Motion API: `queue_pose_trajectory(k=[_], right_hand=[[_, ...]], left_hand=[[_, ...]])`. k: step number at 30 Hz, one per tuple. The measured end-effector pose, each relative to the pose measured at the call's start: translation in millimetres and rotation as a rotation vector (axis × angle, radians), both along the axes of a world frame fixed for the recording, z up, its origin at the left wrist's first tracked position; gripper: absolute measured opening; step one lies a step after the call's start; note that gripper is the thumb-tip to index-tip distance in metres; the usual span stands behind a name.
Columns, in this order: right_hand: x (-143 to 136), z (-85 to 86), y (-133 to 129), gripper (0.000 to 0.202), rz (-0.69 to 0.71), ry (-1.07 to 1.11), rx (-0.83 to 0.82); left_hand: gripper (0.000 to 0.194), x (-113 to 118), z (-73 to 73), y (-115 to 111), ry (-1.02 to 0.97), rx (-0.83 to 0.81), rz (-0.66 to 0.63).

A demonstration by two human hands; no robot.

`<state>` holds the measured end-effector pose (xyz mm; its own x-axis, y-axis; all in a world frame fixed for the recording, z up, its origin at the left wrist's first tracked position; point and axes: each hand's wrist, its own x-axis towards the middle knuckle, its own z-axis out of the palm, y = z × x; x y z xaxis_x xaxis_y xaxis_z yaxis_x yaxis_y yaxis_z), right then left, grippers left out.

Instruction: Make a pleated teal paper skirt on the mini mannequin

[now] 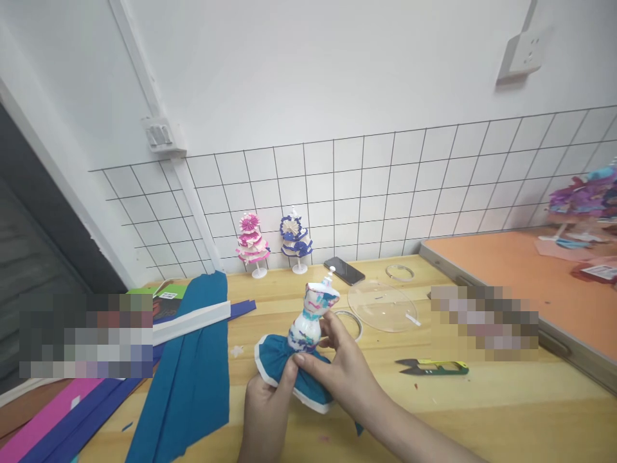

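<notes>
In front of me stands a small white dress form, its torso smeared with patches of pink, blue and teal. Around its lower part spreads a gathered teal skirt with a white edge. My left hand pinches the front of this skirt from below, thumb up near the waist. From the right, my right hand grips the form, thumb on the skirt's waist and fingers behind the torso. Below my right wrist a small teal scrap shows. The form's stand is hidden by the skirt and hands.
Thread snips lie at right. Behind are a clear disc, tape rings, a phone and two dressed forms by the wall. Teal cloth and coloured strips lie left; an orange board is right.
</notes>
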<state>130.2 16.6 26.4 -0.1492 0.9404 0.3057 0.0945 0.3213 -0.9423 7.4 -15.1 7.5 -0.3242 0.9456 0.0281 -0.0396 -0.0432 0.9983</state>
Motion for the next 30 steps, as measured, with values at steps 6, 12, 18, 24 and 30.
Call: queue_pose_trajectory(k=[6, 12, 18, 24, 30], right_hand=[[3.5, 2.8, 4.1, 0.042, 0.118, 0.084, -0.021], [4.8, 0.8, 3.9, 0.032, 0.095, 0.026, -0.009], [4.8, 0.8, 3.7, 0.033, 0.089, 0.051, 0.012], [6.7, 2.5, 5.2, 0.05, 0.202, 0.125, -0.047], [11.5, 3.4, 11.4, 0.057, 0.335, 0.295, -0.16]], left_hand=[[0.032, 2.0, 0.7, -1.1, -0.084, 0.101, -0.172], [0.028, 1.7, -3.2, -0.4, -0.004, 0.12, -0.206], [0.03, 3.4, -2.2, -3.4, -0.03, 0.123, -0.225], [0.03, 1.5, 3.4, -3.3, -0.062, 0.111, -0.212], [0.031, 4.8, 11.3, -3.8, -0.154, 0.054, -0.057]])
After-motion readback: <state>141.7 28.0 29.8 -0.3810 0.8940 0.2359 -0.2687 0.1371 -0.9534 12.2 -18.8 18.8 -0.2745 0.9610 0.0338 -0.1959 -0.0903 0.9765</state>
